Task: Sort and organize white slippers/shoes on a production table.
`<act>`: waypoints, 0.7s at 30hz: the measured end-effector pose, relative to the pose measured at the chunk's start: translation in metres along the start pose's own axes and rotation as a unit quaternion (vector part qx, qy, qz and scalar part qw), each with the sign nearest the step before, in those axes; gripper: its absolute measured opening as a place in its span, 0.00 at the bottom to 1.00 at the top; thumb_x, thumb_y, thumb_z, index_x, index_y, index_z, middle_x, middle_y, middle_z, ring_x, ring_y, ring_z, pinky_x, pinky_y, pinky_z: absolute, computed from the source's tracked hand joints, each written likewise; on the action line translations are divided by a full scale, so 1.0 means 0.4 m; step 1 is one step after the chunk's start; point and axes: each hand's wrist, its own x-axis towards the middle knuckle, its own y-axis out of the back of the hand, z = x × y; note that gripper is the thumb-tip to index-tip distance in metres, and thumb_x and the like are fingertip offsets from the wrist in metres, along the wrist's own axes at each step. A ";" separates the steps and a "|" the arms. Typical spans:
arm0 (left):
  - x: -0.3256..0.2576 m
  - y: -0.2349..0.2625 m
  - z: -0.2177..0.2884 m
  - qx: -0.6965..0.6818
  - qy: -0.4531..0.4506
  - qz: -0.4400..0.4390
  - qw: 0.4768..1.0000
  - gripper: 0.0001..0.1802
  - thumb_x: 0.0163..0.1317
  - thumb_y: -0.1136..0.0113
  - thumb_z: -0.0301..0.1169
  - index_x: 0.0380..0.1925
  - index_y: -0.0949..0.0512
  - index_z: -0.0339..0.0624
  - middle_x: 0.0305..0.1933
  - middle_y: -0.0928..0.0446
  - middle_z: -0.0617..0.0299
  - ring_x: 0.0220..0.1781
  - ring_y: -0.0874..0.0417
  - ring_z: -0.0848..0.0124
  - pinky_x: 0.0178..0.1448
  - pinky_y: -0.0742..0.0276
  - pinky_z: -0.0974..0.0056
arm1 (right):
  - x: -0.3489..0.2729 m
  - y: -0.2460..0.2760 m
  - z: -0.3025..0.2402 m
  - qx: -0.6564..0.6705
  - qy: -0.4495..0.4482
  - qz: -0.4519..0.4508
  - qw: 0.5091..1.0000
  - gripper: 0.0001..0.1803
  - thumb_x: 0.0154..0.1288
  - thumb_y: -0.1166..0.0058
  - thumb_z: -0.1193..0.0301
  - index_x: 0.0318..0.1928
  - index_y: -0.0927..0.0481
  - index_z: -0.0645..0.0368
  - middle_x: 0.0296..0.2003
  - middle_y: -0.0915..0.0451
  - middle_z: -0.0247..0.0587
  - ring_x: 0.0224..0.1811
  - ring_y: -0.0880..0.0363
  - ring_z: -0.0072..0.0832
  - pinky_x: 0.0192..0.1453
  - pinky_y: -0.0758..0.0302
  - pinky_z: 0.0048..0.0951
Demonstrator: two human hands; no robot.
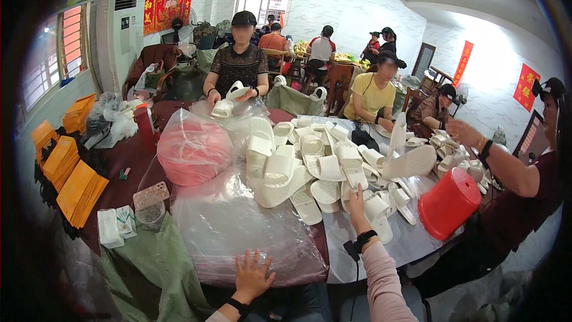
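My left hand (253, 274) lies flat with fingers spread on a big clear plastic bag (238, 226) at the near table edge. My right hand (356, 198), in a pink sleeve with a black wrist strap, reaches forward into a heap of white slippers (325, 164) and touches one; its fingers are partly hidden, so I cannot tell if it grips. The slippers cover the middle of the round table (128, 173).
A red bucket (448, 203) lies tipped at the right. A clear bag with red contents (192, 150) sits left of the heap. Orange envelopes (77, 191) are stacked far left. Other people sit around the table; one opposite holds white slippers (229, 102).
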 end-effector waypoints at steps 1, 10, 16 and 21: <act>-0.013 -0.002 -0.009 0.000 0.006 0.004 1.000 0.29 0.56 0.47 0.54 0.58 0.28 0.60 0.65 0.37 0.50 0.69 0.43 0.46 0.69 0.57 0.35 | -0.023 -0.027 -0.038 0.012 -0.046 -0.018 0.999 0.31 0.70 0.57 0.64 0.70 0.48 0.53 0.65 0.42 0.51 0.63 0.39 0.36 0.64 0.40 0.34; -0.002 0.002 0.000 0.002 -0.009 0.012 1.000 0.29 0.57 0.48 0.55 0.59 0.29 0.60 0.65 0.37 0.50 0.68 0.43 0.45 0.69 0.56 0.35 | 0.008 0.044 -0.021 0.176 -0.065 0.019 0.982 0.21 0.66 0.49 0.60 0.57 0.30 0.51 0.47 0.27 0.31 0.43 0.30 0.21 0.44 0.36 0.25; 0.000 -0.008 0.004 0.008 -0.020 0.022 1.000 0.30 0.57 0.48 0.54 0.58 0.29 0.59 0.65 0.37 0.50 0.67 0.41 0.45 0.67 0.53 0.35 | 0.061 0.076 0.066 0.229 -0.038 0.233 0.944 0.17 0.62 0.45 0.73 0.50 0.33 0.56 0.37 0.25 0.34 0.29 0.25 0.24 0.36 0.25 0.27; -0.021 0.008 -0.017 0.005 -0.003 0.026 1.000 0.29 0.57 0.46 0.53 0.58 0.28 0.57 0.64 0.37 0.49 0.66 0.41 0.44 0.66 0.51 0.34 | -0.009 0.002 0.012 0.308 -0.085 0.293 0.901 0.17 0.56 0.44 0.79 0.42 0.38 0.58 0.29 0.27 0.40 0.26 0.24 0.30 0.34 0.21 0.34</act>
